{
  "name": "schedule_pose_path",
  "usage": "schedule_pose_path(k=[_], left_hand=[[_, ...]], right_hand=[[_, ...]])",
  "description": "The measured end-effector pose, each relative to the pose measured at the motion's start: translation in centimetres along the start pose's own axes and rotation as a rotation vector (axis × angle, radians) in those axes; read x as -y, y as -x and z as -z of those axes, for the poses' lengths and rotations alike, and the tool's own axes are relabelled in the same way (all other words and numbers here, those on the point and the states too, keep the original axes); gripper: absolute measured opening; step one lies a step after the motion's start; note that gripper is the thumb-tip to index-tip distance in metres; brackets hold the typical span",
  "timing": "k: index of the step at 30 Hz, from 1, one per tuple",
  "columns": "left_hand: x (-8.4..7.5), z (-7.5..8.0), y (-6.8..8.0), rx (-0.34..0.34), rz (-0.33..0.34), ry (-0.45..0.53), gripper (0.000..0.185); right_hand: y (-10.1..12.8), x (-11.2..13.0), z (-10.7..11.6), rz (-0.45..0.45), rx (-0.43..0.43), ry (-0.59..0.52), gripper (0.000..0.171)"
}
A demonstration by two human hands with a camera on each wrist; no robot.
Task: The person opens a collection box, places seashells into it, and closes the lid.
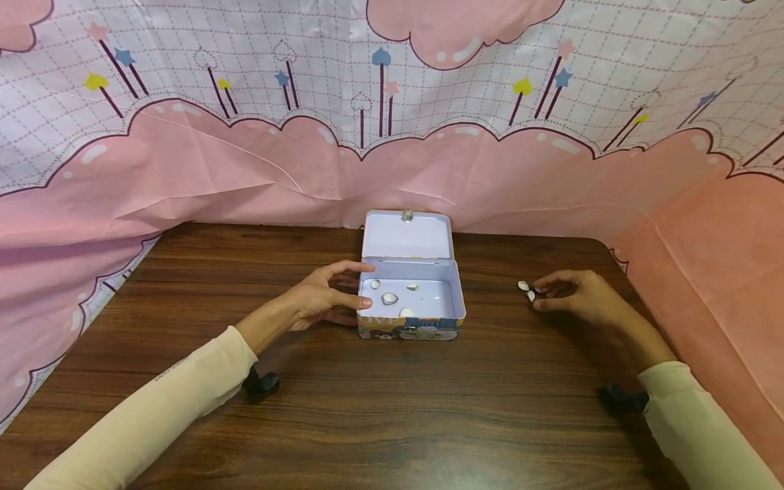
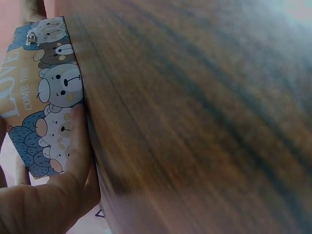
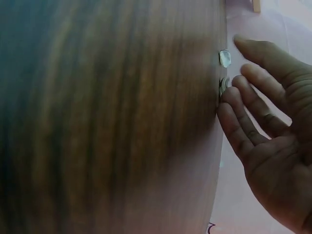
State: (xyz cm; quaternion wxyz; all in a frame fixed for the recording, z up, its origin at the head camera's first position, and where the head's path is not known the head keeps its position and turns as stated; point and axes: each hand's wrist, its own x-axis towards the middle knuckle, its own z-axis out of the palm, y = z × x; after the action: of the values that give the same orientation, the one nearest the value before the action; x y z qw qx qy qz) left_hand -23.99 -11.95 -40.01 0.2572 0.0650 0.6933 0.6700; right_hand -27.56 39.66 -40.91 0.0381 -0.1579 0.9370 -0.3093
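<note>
Dark wood-grain table [image 1: 392,408], backed at 12 o'clock and flanked at 9 and 3 o'clock by a pink patterned cloth [image 1: 245,170]. Near the centre, toward 12 o'clock, stands an open tin box [image 1: 409,327], lid raised. At 3 o'clock of the box, well apart, lie two small pale shells [image 1: 525,290], just beside each other.
</note>
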Motion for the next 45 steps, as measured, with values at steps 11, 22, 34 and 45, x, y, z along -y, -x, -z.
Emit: schedule_pose_path(k=[11, 22, 34, 45], left_hand=[[-0.2, -0.1, 0.1, 0.005, 0.015, -0.007, 0.080], [-0.2, 0.0, 0.1, 0.002, 0.010, -0.011, 0.081], [-0.1, 0.0, 0.1, 0.014, 0.014, -0.012, 0.081], [-0.2, 0.0, 0.1, 0.012, 0.011, -0.015, 0.080]], right_hand=[[-0.7, -0.1, 0.0, -0.017, 0.068, 0.082, 0.048], [-1.2, 0.4, 0.1, -0.003, 0.085, 0.135, 0.042], [-1.1, 0.3, -0.1, -0.006, 0.065, 0.158, 0.036], [-0.9, 1.4, -0.1, 0.000, 0.054, 0.069, 0.034]])
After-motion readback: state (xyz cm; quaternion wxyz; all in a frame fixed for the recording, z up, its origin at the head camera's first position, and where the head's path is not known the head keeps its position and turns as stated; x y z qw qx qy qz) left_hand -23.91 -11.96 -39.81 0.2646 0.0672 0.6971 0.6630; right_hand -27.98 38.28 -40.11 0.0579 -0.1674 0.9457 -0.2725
